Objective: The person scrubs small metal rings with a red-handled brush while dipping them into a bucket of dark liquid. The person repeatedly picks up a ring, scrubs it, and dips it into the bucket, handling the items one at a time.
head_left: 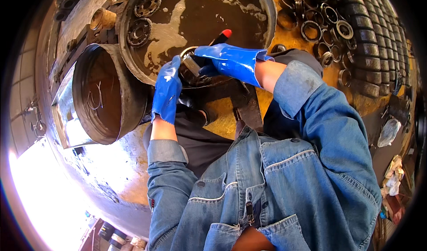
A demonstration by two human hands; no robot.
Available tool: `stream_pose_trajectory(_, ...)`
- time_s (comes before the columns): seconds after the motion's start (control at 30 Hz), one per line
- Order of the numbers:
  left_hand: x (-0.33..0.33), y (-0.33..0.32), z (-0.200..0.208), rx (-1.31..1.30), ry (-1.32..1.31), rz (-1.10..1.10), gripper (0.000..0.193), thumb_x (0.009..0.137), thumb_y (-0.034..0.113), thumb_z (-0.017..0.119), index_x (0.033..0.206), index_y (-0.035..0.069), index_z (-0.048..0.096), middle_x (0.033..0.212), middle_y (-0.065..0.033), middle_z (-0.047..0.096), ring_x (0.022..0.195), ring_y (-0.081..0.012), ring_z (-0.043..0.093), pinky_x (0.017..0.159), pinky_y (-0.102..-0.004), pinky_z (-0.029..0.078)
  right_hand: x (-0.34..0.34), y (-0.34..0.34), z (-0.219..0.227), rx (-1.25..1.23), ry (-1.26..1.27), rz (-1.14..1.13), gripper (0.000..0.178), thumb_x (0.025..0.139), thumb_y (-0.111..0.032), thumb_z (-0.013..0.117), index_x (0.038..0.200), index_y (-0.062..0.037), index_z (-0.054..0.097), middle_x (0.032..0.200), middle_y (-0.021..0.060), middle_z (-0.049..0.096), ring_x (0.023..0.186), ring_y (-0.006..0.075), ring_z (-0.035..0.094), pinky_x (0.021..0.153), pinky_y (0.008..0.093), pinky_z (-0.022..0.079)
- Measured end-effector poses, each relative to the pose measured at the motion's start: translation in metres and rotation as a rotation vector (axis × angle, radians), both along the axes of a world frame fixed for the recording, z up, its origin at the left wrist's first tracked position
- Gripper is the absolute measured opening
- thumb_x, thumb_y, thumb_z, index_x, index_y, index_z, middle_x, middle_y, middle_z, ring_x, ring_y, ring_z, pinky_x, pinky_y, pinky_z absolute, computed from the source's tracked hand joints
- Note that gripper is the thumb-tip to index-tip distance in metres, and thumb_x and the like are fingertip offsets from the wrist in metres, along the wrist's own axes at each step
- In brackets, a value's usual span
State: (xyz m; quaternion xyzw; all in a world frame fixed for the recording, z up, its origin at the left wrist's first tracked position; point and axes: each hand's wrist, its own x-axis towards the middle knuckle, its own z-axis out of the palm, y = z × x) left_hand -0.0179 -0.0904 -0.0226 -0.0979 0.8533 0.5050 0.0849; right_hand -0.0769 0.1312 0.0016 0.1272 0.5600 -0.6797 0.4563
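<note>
My left hand, in a blue rubber glove, grips a metal ring at the near rim of a large round tub of brown liquid. My right hand, in a matching glove, is closed against the ring's right side. A black handle with a red end sticks up from behind the right glove, over the liquid. The tool's working end is hidden by the glove and the ring. Two dark round slotted plates lie at the tub's left side, partly in the foamy liquid.
A metal drum lies tilted left of the tub, a bent wire inside it. Several loose metal rings are spread on the ochre floor at the right, beside stacked dark rings. A brown cup-shaped pot stands at the upper left.
</note>
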Motion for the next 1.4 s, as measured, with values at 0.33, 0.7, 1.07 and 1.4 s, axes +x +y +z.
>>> stream_pose_trajectory(0.33,-0.006,0.007,0.0,0.375,-0.233,0.166,0.042,0.111,0.03,0.051,0.123,-0.007,0.067,0.111,-0.011,0.074,0.101,-0.0156,0.067,0.095,-0.0278,0.051,-0.019,0.014,0.008,0.452,1.079,0.79,0.034,0.087,-0.038,0.067,0.102,-0.0085,0.076,0.09,0.0177,0.074,0.082,0.037,0.071,0.074,0.0465,0.056)
stream_pose_trajectory(0.7,-0.009,0.004,-0.01,0.141,-0.232,0.156,0.056,0.104,0.047,0.06,0.124,-0.005,0.068,0.109,-0.0108,0.071,0.102,-0.0197,0.061,0.096,-0.0324,0.047,-0.023,0.048,0.014,0.168,0.639,0.387,0.056,0.095,-0.054,0.058,0.115,-0.0031,0.072,0.102,0.0166,0.072,0.094,0.0254,0.067,0.086,0.0377,0.051)
stream_pose_trajectory(1.07,-0.042,0.061,0.057,-0.433,-0.35,-0.107,0.067,0.1,0.057,0.057,0.121,-0.005,0.068,0.108,-0.0217,0.072,0.102,-0.0327,0.068,0.092,-0.041,0.05,-0.011,0.052,-0.015,0.329,0.572,0.574,0.046,0.091,-0.044,0.061,0.11,-0.0043,0.076,0.096,0.0173,0.074,0.091,0.0293,0.069,0.082,0.04,0.051)
stream_pose_trajectory(1.4,-0.035,0.1,0.058,-0.72,-0.234,-0.178,0.068,0.097,0.059,0.057,0.133,0.002,0.064,0.122,-0.0259,0.07,0.116,-0.0412,0.067,0.1,-0.048,0.05,-0.016,0.044,-0.017,0.61,0.784,0.735,0.036,0.09,-0.041,0.065,0.111,-0.0147,0.077,0.107,0.0126,0.077,0.101,0.0293,0.074,0.083,0.0428,0.056)
